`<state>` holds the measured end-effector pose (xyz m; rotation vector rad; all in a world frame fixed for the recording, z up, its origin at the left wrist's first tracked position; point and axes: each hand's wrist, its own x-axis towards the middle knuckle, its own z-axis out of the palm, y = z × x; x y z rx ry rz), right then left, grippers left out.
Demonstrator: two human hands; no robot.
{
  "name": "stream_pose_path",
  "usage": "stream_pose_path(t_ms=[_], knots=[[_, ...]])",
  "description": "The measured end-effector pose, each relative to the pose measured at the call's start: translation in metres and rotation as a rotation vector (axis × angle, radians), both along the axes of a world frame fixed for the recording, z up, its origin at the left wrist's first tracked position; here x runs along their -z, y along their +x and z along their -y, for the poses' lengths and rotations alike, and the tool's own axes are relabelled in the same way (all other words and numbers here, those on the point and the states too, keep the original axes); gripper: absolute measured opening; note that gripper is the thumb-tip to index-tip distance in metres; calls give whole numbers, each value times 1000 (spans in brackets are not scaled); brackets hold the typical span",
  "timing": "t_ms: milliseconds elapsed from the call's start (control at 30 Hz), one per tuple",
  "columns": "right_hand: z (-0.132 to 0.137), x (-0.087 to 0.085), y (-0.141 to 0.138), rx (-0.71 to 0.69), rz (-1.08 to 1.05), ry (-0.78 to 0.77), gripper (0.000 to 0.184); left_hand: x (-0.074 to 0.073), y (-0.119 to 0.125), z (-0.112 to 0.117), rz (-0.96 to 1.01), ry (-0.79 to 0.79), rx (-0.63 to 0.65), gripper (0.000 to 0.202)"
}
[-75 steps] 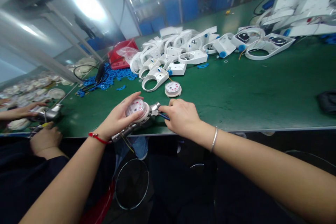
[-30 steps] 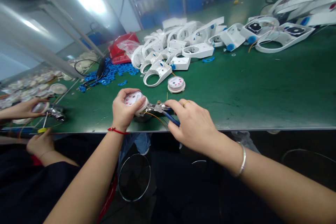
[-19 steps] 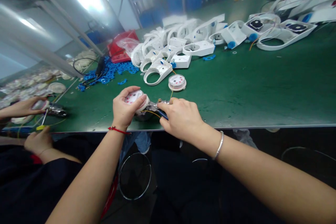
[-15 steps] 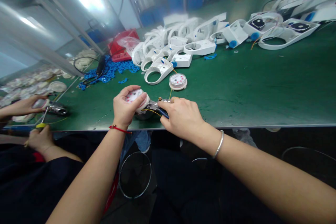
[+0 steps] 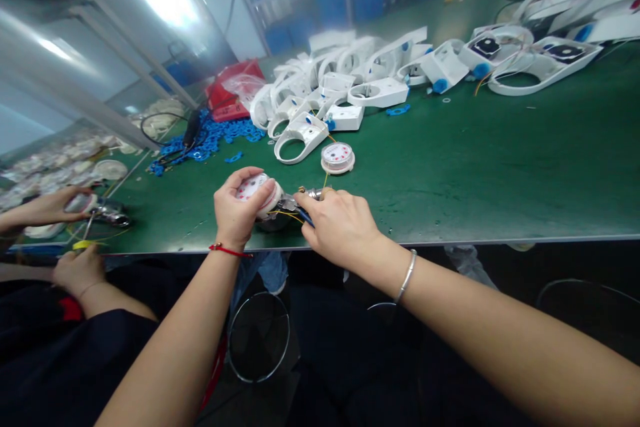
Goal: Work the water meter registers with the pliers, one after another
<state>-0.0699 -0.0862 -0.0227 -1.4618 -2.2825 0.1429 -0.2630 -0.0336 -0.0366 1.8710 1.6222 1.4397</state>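
Note:
My left hand (image 5: 236, 208) is closed round a round white meter dial (image 5: 257, 188) with red marks, near the table's front edge. A dark metal body shows beneath it. In my right hand (image 5: 337, 221) is a pair of pliers (image 5: 289, 203) with blue handles, its jaws at the dial's right side. A thin yellow wire (image 5: 287, 214) runs just below the jaws. Behind my right hand a shiny metal fitting is partly hidden. A second meter dial (image 5: 337, 157) lies on the table beyond, a yellow wire hanging from it.
White plastic housings (image 5: 303, 137) are heaped at the back of the green table (image 5: 475, 167). Blue clips (image 5: 210, 140) and a red bin (image 5: 227, 90) lie at the back left. At far left, a co-worker's hands (image 5: 83, 270) hold a metal meter body and a yellow-handled tool.
My right hand and the pliers have shifted slightly left, toward the dial. My left hand keeps its hold. The camera view has moved a little.

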Motion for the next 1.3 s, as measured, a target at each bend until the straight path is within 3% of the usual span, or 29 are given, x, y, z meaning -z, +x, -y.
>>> stream_pose_path(t_ms=[167, 400, 467, 533, 600, 667, 733, 833, 933, 1300], knots=[[-4, -10, 0, -52, 39, -79, 32, 6, -5, 5, -67, 74, -16, 41], [-25, -9, 4, -181, -172, -436, 35, 13, -8, 10, -33, 157, -44, 41], [-28, -8, 4, -189, -203, -474, 34, 7, -13, 12, -59, 116, 34, 46], [-25, -10, 7, -137, -132, -398, 36, -2, -19, 13, -148, 14, 166, 56], [-15, -14, 13, -53, -36, -227, 42, -11, -22, 12, -255, -57, 216, 62], [-2, -16, 19, 19, -5, -65, 47, -15, -21, 9, -269, -71, 155, 56], [10, -14, 23, 56, -29, 23, 46, -14, -16, 5, -148, -100, 70, 50], [22, -4, 19, 31, -28, 34, 40, -11, -6, 0, 97, -174, 2, 50], [21, 6, 7, -5, 7, 14, 37, -10, 3, 1, 202, -198, -4, 51], [13, 2, -2, 11, 41, 83, 36, -10, 11, 9, 168, -155, -17, 53]])
